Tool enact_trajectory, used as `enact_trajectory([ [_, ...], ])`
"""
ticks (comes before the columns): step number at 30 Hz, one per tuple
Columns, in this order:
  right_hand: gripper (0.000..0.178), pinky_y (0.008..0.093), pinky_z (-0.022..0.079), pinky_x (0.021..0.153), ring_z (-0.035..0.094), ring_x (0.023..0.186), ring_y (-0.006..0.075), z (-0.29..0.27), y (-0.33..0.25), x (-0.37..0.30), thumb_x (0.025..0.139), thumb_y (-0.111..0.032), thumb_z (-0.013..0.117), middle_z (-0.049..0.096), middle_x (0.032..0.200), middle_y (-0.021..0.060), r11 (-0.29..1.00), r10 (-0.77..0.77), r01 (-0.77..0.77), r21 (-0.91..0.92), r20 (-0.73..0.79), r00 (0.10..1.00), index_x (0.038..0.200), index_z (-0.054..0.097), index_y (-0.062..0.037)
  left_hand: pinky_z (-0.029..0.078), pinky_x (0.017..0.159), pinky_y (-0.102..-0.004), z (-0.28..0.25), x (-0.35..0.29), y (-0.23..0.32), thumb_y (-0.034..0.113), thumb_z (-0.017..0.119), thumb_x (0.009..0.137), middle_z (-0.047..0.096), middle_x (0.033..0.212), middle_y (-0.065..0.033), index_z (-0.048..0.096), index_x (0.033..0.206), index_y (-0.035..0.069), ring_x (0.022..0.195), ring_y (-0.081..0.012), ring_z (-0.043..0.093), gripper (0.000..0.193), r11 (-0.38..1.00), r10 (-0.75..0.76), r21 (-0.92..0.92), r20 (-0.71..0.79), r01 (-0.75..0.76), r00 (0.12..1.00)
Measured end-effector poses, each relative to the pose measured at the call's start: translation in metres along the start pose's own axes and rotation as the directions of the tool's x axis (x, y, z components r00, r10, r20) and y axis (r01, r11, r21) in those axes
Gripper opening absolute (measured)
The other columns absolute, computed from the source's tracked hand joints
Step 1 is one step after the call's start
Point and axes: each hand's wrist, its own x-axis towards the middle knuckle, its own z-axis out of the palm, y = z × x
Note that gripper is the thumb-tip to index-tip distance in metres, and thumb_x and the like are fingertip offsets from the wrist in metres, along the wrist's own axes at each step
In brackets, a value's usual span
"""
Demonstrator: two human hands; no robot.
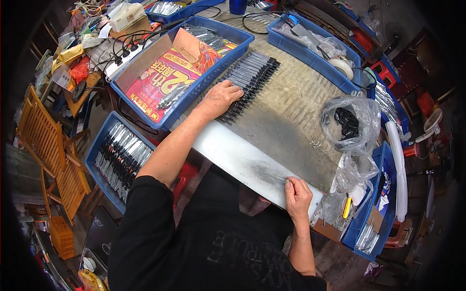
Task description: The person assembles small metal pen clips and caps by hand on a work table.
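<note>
A slanted row of clear-barrelled pens with black grips [255, 72] lies side by side on the worn table. My left hand [222, 99] is over the row's left side, its fingers curled and closed on pens there; its fingertips are partly hidden. Along the table's near edge runs a long white board [233, 150], smudged dark grey toward its right part. At the board's right end is my right hand [297, 196], thumb and fingers pressed together just above the surface. Whatever is in that pinch is too small or hidden to make out.
A blue tray [182, 114] with printed cardboard and pens stands left; below it, another blue bin [104, 162] holds many pens. Small metal pieces [314, 142], a plastic bag with black parts [347, 121] and a yellow-handled tool [347, 207] lie right. A blue tray [286, 41] stands behind.
</note>
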Motion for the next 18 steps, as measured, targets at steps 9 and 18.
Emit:
enact_trajectory([
  [9, 0.011, 0.0307, 0.041, 0.051, 0.051, 0.054, 0.0226, 0.0, -0.002, -0.001, 0.079, -0.01, 0.059, 0.052, 0.063, 0.0109, 1.0, -0.001, 0.0, 0.011, 0.01, 1.0, 0.083, 0.06, 0.0004, 0.045, 0.072, -0.0335, -0.041, -0.007, 0.036, 0.002, 0.061, 0.067, 0.058, 0.085, -0.008, 0.057, 0.089, 0.003, 0.081, -0.0232, 0.055, 0.022, 0.998, -0.051, -0.041, -0.163, 0.045, 0.985],
  [18, 0.013, 0.0307, 0.041, 0.052, 0.052, 0.055, 0.0224, -0.001, 0.0, -0.001, 0.081, -0.011, 0.058, 0.053, 0.065, 0.0114, 1.0, -0.015, 0.014, 0.012, 0.015, 1.0, 0.083, 0.06, 0.0015, 0.044, 0.073, -0.0405, -0.105, -0.037, -0.041, 0.007, 0.058, 0.073, 0.058, 0.083, -0.0186, 0.057, 0.085, -0.001, 0.083, -0.0329, 0.057, 0.015, 0.783, -0.622, -0.056, -0.035, 0.62, 0.782],
])
